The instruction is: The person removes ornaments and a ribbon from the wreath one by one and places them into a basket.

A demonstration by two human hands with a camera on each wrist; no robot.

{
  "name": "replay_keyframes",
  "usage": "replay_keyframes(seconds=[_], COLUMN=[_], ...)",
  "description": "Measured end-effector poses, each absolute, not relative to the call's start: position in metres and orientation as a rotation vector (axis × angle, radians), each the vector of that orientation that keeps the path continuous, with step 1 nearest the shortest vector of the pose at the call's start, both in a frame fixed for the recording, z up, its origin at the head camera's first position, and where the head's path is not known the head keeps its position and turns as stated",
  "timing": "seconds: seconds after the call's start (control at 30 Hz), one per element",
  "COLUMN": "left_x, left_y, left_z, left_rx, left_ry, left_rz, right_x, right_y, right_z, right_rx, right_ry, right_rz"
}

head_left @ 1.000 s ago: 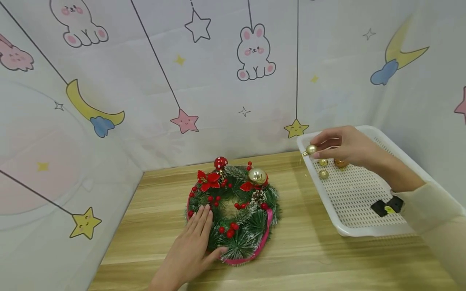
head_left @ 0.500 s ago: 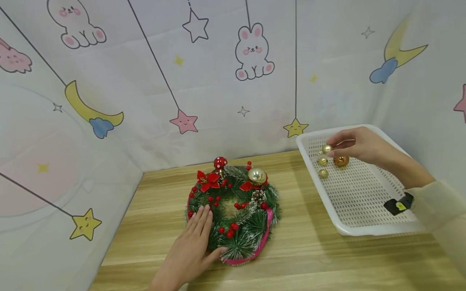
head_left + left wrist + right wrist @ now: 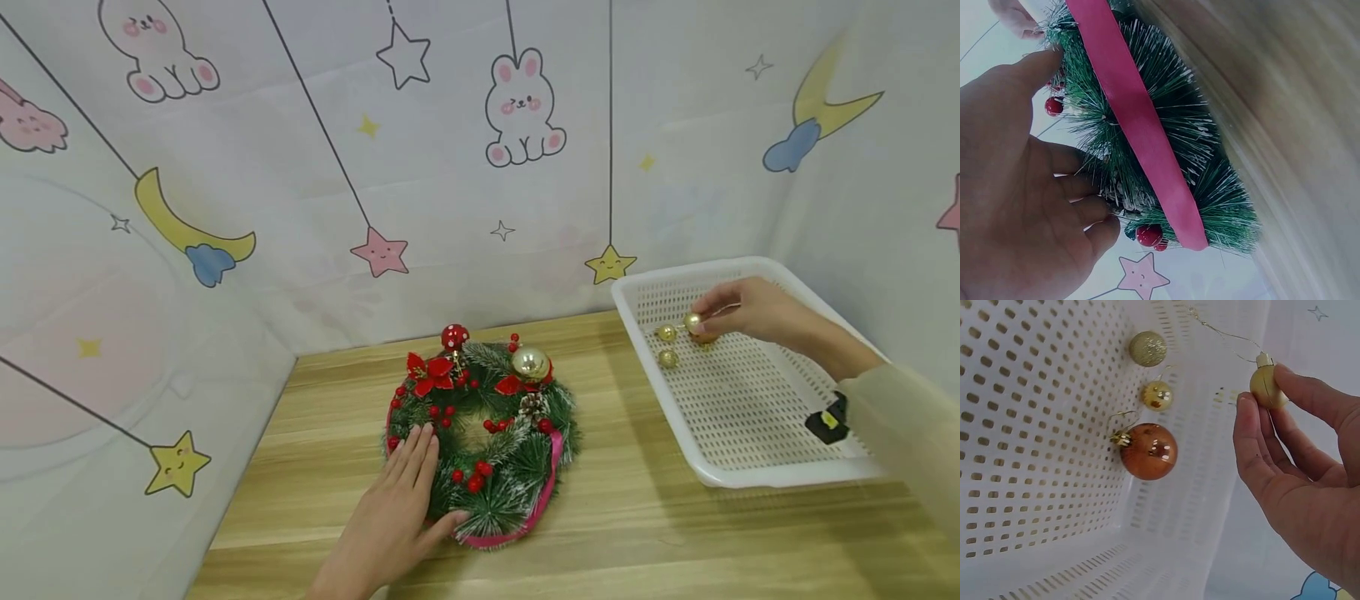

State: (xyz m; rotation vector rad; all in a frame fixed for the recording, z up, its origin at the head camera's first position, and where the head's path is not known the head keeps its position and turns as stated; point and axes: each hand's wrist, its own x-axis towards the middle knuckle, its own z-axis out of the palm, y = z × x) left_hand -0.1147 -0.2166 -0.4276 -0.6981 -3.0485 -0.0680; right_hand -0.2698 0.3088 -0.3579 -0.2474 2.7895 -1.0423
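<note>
white basket wall (image 3: 666, 393) between wreath (image 3: 519, 471) and copper bauble (image 3: 1149, 452)

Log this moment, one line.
Left hand: rests on wreath | Right hand: pinches small gold ball above white basket | Basket: copper ball, glittery gold ball, shiny gold ball

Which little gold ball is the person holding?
The gold ball pinched in the right hand. The other two little gold ones, the glittery ball and the shiny ball, lie in the white basket.
</note>
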Motion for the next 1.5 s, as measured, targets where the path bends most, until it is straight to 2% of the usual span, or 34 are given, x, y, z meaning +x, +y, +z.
replay_keyframes(seconds=[0.37,1.03,1.5], left_x=[-0.113,-0.113,-0.113], left_y=[-0.216,-0.217,-0.217], left_z=[-0.428,-0.427,-0.427], left_rx=[-0.708,-0.715,-0.718], left_ry=[-3.045,-3.023,-3.010], left_rz=[-0.084,-0.026,-0.037], right_x=[-0.276,-0.283,-0.282], right_y=[0.319,0.329,0.327], right_z=[-0.389,-0.408,-0.405], right_rx=[-0.267,-0.227,-0.283], right_ry=[2.765,2.724,2.743], right_rz=[-1.022,-0.876,-0.815])
